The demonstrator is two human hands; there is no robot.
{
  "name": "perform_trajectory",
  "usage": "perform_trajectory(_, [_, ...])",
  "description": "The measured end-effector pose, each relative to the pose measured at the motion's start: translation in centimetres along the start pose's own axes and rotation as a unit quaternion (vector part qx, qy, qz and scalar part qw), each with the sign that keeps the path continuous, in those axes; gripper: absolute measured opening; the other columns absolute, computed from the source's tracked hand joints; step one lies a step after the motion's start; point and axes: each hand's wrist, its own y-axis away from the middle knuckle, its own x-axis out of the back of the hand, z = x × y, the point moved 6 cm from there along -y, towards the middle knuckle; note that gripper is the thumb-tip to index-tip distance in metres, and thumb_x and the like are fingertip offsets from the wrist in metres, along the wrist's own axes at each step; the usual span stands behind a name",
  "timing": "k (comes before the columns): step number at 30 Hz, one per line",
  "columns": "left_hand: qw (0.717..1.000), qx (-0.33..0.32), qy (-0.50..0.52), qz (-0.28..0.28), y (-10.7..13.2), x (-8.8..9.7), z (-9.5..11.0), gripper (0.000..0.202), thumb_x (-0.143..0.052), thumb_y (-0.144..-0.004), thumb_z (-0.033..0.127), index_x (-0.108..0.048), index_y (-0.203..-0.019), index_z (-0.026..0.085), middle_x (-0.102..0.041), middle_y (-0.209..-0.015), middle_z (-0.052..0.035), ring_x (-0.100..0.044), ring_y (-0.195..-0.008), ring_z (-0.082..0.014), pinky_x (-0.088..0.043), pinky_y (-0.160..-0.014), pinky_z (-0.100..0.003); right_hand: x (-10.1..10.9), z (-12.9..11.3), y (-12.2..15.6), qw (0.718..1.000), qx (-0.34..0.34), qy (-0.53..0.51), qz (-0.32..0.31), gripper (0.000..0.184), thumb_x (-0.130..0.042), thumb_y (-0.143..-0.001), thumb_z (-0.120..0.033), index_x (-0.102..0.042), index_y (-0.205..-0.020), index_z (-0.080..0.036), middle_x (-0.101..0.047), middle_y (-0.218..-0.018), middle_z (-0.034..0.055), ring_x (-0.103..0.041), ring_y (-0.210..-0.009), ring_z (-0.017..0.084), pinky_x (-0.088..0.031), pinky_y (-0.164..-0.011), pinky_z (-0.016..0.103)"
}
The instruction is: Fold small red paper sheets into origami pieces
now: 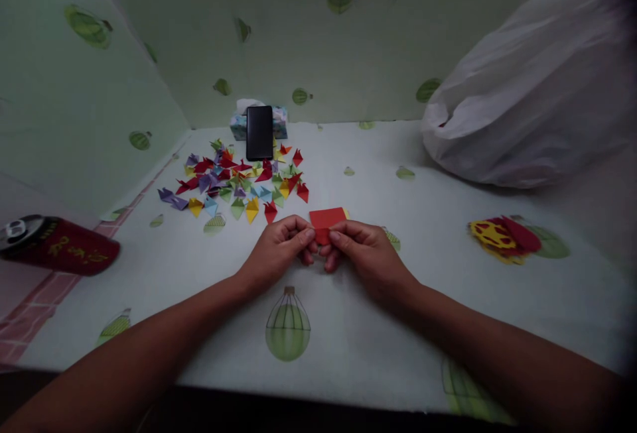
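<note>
Between my two hands is a small piece of red paper [322, 237], pinched at both sides. My left hand [284, 239] grips its left edge between thumb and fingers. On the opposite edge my right hand [362, 247] holds it the same way, fingertips curled beneath. Fingers cover much of the paper, so its folds cannot be made out. Just behind it lies a stack of orange-red paper squares [328, 216], with a bit of yellow at its right edge. Many folded paper cranes [239, 184] in mixed colours are spread beyond my left hand.
A black phone [259, 133] leans on a tissue box [280, 123] at the back. A red drink can [64, 245] is at far left. Red and yellow cutouts [502, 237] lie on the right, below a large white plastic bag [522, 88]. Balloon-print covering [239, 353] spans the table.
</note>
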Motion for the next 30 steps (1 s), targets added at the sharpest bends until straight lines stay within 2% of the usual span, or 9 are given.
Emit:
perform_trajectory(5, [1.0, 0.003, -0.007, 0.003, 0.2, -0.5, -0.2, 0.024, -0.073, -0.079, 0.032, -0.055, -0.077, 0.016, -0.064, -0.064, 0.0026, -0.055, -0.053, -0.008, -0.043, -0.052, -0.02, -0.9, 0.2, 0.4, 1.0, 0.007, 0.016, -0.019, 0.022, -0.067, -0.087, -0.036, -0.067, -0.078, -0.016, -0.071, -0.069, 0.0017, -0.067, -0.055, 0.011, -0.056, -0.056, 0.026])
perform_trajectory(16, [1.0, -0.01, -0.015, -0.022, 0.3, -0.6, -0.3, 0.025, -0.061, -0.09, 0.039, -0.057, -0.082, 0.015, -0.063, -0.067, 0.0009, -0.056, -0.056, -0.0088, -0.044, -0.057, -0.023, -1.1, 0.0, 0.6, 0.999, -0.014, -0.026, -0.022, 0.019, -0.068, -0.087, -0.034, -0.064, -0.08, -0.017, -0.072, -0.071, 0.0017, -0.067, -0.054, 0.011, -0.056, -0.055, 0.025])
perform_trajectory(20, [0.999, -0.006, -0.026, -0.027, 0.2, -0.7, -0.4, 0.025, -0.067, -0.086, 0.038, -0.056, -0.08, 0.016, -0.063, -0.066, 0.0019, -0.055, -0.054, -0.0087, -0.043, -0.054, -0.022, -1.2, -0.1, 0.7, 1.0, 0.005, 0.003, -0.021, 0.02, -0.067, -0.087, -0.034, -0.06, -0.079, -0.017, -0.071, -0.068, 0.001, -0.067, -0.053, 0.012, -0.055, -0.055, 0.026])
perform_trajectory(23, [0.999, -0.01, -0.029, -0.035, 0.4, -0.8, -0.2, 0.026, -0.066, -0.087, 0.037, -0.055, -0.075, 0.016, -0.062, -0.064, 0.0016, -0.054, -0.052, -0.0083, -0.043, -0.053, -0.022, -1.4, 0.0, 0.8, 0.999, -0.008, 0.0, -0.034, 0.021, -0.067, -0.087, -0.035, -0.059, -0.08, -0.018, -0.071, -0.069, 0.0014, -0.067, -0.054, 0.012, -0.055, -0.055, 0.026])
perform_trajectory(30, [1.0, 0.009, -0.001, -0.016, 0.4, -0.5, -0.3, 0.027, -0.06, -0.091, 0.042, -0.059, -0.085, 0.016, -0.064, -0.067, 0.0011, -0.058, -0.054, -0.0094, -0.046, -0.056, -0.023, -0.9, -0.3, 0.6, 1.0, -0.015, 0.003, -0.012, 0.022, -0.069, -0.086, -0.037, -0.058, -0.08, -0.019, -0.07, -0.068, 0.0003, -0.066, -0.053, 0.013, -0.055, -0.055, 0.028])
